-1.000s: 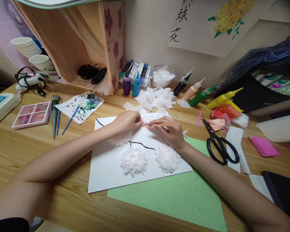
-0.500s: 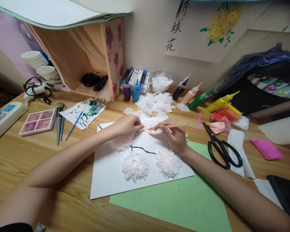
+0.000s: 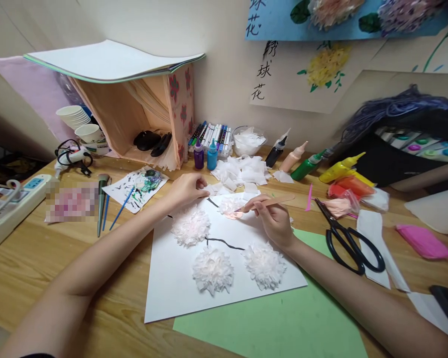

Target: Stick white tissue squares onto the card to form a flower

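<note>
A white sheet [image 3: 171,293] carries several ruffled tissue-paper flowers, among them a full one [image 3: 212,269] in front and a smaller one [image 3: 231,204] at the back. Black lines run across the sheet. My right hand [image 3: 274,219] grips a flat wooden craft stick [image 3: 281,200], its tip down by the peach clay [image 3: 234,215] at the smaller flower's near edge. Fingers curled together, my left hand [image 3: 188,190] is beyond the left flower [image 3: 190,226], at the edge of some loose tissue-paper pieces [image 3: 218,189]. What its fingertips pinch, if anything, cannot be made out.
Under the sheet lies green paper [image 3: 276,318]. Black-handled scissors [image 3: 353,243] rest at right near a pink packet [image 3: 423,241]. Paint bottles [image 3: 304,166] and a heap of tissue squares [image 3: 241,170] line the back. Brushes [image 3: 103,204] and a paint-stained paper [image 3: 138,186] are at left.
My left hand has moved left, away from the smaller flower to the loose tissue pieces. My right hand keeps the stick by that flower. The camera view has tilted upward.
</note>
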Tool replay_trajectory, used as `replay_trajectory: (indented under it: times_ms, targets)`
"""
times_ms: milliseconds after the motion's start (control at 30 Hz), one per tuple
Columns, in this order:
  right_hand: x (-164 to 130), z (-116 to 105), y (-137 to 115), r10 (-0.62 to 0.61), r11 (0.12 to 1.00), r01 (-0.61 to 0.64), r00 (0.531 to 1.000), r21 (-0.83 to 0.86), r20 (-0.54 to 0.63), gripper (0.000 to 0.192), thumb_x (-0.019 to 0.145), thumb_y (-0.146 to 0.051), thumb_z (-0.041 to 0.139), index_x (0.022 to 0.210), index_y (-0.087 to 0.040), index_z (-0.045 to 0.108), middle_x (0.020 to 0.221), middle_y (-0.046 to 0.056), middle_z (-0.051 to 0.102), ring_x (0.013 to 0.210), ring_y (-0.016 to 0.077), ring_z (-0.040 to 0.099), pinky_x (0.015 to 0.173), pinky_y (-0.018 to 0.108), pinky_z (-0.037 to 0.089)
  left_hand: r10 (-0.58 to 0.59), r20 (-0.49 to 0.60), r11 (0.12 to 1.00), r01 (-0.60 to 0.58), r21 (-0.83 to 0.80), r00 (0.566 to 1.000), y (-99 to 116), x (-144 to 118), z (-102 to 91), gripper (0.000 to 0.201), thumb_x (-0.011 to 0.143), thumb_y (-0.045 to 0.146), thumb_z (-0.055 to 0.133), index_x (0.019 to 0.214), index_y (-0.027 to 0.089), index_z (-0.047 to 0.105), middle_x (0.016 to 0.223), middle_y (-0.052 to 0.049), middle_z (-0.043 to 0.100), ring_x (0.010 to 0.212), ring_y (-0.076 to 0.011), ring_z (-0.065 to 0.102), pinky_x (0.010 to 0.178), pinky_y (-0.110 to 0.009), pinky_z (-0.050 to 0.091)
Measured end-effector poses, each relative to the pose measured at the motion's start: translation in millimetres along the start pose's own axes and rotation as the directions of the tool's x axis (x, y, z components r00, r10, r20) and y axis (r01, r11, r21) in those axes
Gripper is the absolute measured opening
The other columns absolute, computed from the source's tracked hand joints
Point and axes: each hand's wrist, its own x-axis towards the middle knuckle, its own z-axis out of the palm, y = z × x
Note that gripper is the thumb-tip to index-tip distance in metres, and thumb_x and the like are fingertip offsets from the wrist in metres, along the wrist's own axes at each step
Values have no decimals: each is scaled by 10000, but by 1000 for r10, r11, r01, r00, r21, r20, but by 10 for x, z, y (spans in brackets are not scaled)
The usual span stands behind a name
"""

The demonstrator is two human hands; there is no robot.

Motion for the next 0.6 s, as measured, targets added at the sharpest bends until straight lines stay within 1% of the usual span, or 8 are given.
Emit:
replay_trajectory:
  times_ms: [100,200,333,433,533,600]
  targets:
    - [-2,-5,11,-9,1000,9,1000,21,-2,287,910,-324,456,740,-191,645,748,47,661,698,166,593,650,320,465,-19,20,999,20,-50,1000,-3,3,14,260,691,351,611,875,171,647,862,-42,682,750,-170,614,612,-239,421]
    - [0,-13,3,-20,999,20,1000,28,-3,284,911,-317,456,743,-190,646,746,47,658,691,164,593,656,322,463,-30,15,998,30,-48,999,-10,13,3,259,686,332,602,874,164,661,844,-46,690,723,-170,618,587,-235,419]
    - [1,-19,-11,-24,1000,24,1000,16,11,280,912,-305,454,748,-189,650,746,47,657,687,163,589,660,321,461,-33,9,997,33,-70,999,-42,41,-22,280,663,318,609,887,163,675,841,-43,698,743,-174,630,605,-231,440]
    - [-5,-19,-5,-28,999,28,1000,19,11,277,913,-295,454,748,-193,651,751,43,658,691,160,588,662,316,460,-25,19,990,27,-136,1000,-69,60,-49,275,645,288,627,881,157,678,788,-39,702,735,-174,639,626,-234,460]
    - [-8,-17,6,-24,1000,24,1000,15,12,278,912,-303,456,750,-195,654,756,45,659,692,160,588,654,313,463,-13,-6,980,12,-196,1000,-80,62,-92,245,669,268,610,872,149,677,784,-49,705,748,-174,646,658,-239,472]
    - [-7,-17,9,-16,1000,16,1000,5,8,284,909,-315,458,746,-194,657,760,49,659,692,162,588,648,315,468,-28,-55,985,18,-173,998,-81,57,-126,242,684,261,597,886,154,677,814,-54,708,774,-182,647,681,-250,473]
